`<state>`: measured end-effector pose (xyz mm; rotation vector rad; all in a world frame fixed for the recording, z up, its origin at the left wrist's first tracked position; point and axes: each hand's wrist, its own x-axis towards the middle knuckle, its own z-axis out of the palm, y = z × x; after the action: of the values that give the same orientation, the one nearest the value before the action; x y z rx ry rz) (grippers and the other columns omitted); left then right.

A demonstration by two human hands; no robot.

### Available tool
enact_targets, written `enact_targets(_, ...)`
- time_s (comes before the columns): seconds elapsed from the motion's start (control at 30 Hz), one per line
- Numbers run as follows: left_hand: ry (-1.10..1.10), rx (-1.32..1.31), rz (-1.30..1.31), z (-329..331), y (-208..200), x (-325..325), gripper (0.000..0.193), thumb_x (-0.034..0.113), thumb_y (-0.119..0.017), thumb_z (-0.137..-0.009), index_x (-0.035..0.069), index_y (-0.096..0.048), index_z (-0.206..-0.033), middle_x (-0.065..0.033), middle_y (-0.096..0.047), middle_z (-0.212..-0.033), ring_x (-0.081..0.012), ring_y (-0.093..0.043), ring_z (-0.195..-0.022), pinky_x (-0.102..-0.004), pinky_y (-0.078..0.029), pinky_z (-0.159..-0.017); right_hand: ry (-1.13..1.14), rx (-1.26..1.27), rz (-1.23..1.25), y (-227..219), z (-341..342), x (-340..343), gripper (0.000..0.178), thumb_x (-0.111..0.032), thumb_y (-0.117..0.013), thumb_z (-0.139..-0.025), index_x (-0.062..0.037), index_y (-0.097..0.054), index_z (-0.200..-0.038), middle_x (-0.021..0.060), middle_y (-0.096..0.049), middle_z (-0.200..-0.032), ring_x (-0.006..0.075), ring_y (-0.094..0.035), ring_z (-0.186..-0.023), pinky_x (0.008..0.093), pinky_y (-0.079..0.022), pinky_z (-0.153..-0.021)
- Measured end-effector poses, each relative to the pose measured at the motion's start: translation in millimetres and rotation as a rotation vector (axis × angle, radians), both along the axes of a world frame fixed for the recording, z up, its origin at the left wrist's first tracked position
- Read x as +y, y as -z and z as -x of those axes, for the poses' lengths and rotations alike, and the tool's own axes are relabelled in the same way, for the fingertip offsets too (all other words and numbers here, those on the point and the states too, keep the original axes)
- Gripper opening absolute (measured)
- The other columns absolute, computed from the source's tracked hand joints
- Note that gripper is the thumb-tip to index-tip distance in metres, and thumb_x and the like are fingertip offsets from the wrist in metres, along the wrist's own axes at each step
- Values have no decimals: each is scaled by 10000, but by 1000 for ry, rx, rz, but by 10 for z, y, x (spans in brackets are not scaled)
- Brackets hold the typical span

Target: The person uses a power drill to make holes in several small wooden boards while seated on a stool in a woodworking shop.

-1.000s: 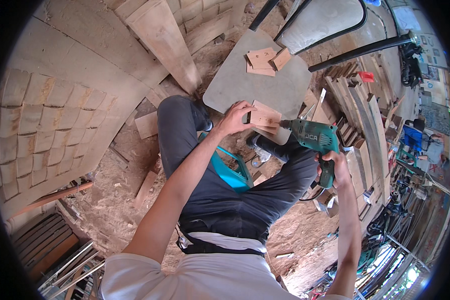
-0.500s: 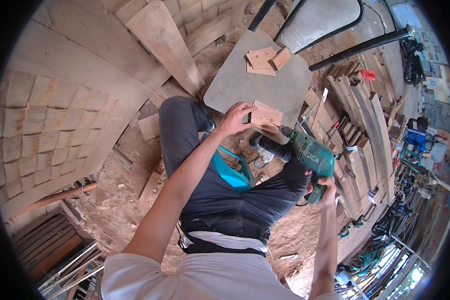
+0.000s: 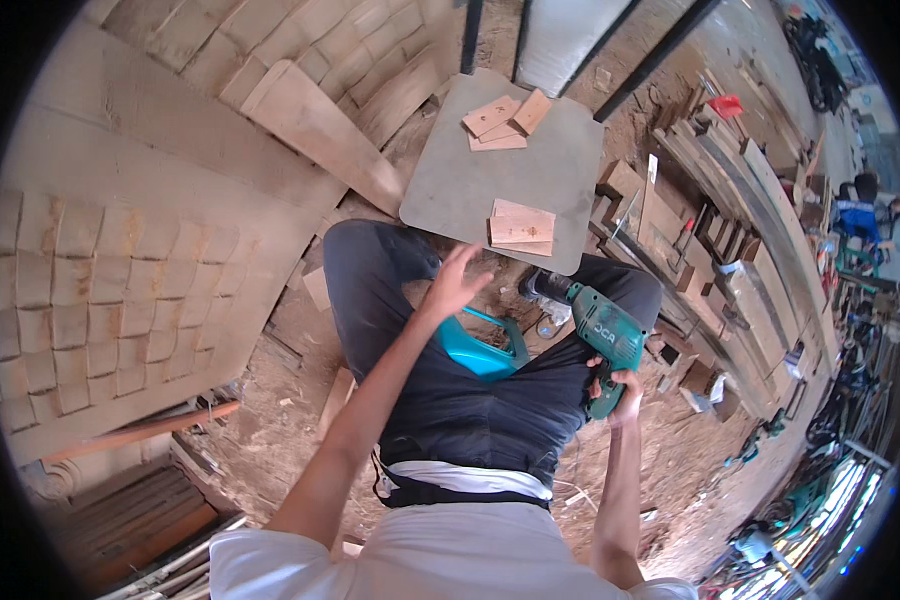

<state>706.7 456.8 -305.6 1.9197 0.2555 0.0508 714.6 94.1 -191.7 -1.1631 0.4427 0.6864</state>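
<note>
My right hand (image 3: 620,392) is wrapped round the handle of a green power drill (image 3: 608,330), held over my right thigh with its chuck pointing up and to the left. My left hand (image 3: 454,284) has its fingers spread and holds nothing. It hovers just short of the near edge of a grey seat board (image 3: 440,170). Near that edge lie small flat wooden pieces (image 3: 522,230), one over another, with dark marks on the top one. Farther back on the board, another group of small wooden pieces (image 3: 495,118) lies overlapped, with a block (image 3: 532,112) leaning on them.
Between my legs is a teal plastic stool (image 3: 475,352). Stacked timber (image 3: 740,210) runs along the right, with a red object (image 3: 726,106) on it. Large panels of carved wooden tiles (image 3: 100,290) stand at the left. A loose plank (image 3: 320,130) lies beside the seat board.
My left hand has let go of the near wooden pieces and drawn back toward me. The drill has moved down and away from them, still in my right hand. The view has shifted.
</note>
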Motion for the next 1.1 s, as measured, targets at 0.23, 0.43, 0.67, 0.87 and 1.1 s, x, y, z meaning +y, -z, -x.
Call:
enact_targets(0.23, 139, 353, 799, 421, -172, -1029, 498, 246, -610, -988, 2, -477, -1401, -107, -597, -1315, -173, -559, -1213, -302, -440, -1017, 21, 12, -73, 98, 19, -15, 482, -233, -530, -740, 111, -554, -1078, 264, -641, -1038, 215, -548, -523, 344, -475, -517)
enact_targets(0.43, 247, 412, 961, 25, -398, -1464, 479, 397, -552, -1004, 33, -531, -1316, -57, -585, -1276, -137, -519, -1214, -295, -395, -1049, -27, -17, -16, 99, -1, -37, 507, -232, -527, -721, 121, -573, -1082, 249, -669, -988, 221, -575, -523, 349, -494, -525)
enact_targets(0.67, 37, 568, 1335, -240, -497, -1662, 615, 537, -487, -989, 51, -455, -1364, -98, -549, -1336, -215, -480, -1293, -388, -323, -1139, -98, -126, 127, -97, -30, 99, 403, -132, -561, -701, 119, -629, -1008, 189, -684, -825, 217, -604, -505, 336, -510, -517)
enact_targets(0.87, 11, 516, 1454, -137, -586, -1587, 609, 563, -467, -986, 69, -476, -1342, -105, -557, -1326, -212, -486, -1286, -402, -333, -1127, -200, -195, 280, -75, 168, 136, 324, -46, -613, -668, 102, -638, -955, 132, -668, -737, 201, -615, -509, 314, -511, -524)
enact_targets(1.1, -53, 522, 1477, 190, -651, -1251, 664, 574, -493, -947, -10, -530, -1262, -158, -607, -1250, -285, -568, -1211, -444, -392, -1101, -470, -686, 398, -232, 363, 384, 436, -95, -743, -664, 9, -606, -1065, 170, -593, -935, 359, -618, -873, 401, -488, -793)
